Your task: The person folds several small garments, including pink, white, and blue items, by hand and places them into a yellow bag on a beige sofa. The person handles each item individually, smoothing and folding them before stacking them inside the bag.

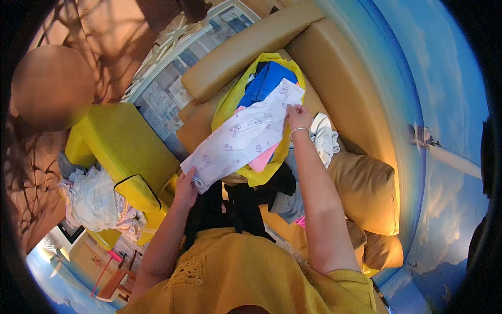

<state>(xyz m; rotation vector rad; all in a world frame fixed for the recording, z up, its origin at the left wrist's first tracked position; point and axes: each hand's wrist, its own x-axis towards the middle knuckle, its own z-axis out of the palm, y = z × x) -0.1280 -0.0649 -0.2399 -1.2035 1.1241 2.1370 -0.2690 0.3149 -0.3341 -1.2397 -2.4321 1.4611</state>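
Observation:
White cloth trousers with a small animal print [247,131] are stretched between my two hands. My left hand [187,188] pinches one end, at the lower left. At the upper right, my right hand [299,117] grips the side of the same garment near its other end. Beneath it lies an open yellow bag [231,102], with a folded blue garment [270,80] and a pink cloth [263,159] in it. The bag rests on a tan sofa [208,121].
White cloth [323,137] and grey clothing [288,202] lie right of the bag, beside a brown cushion [364,188]. Left stands a yellow-green armchair [129,137], with a heap of pale clothes [98,200] at its near side. A white railing [164,55] runs behind.

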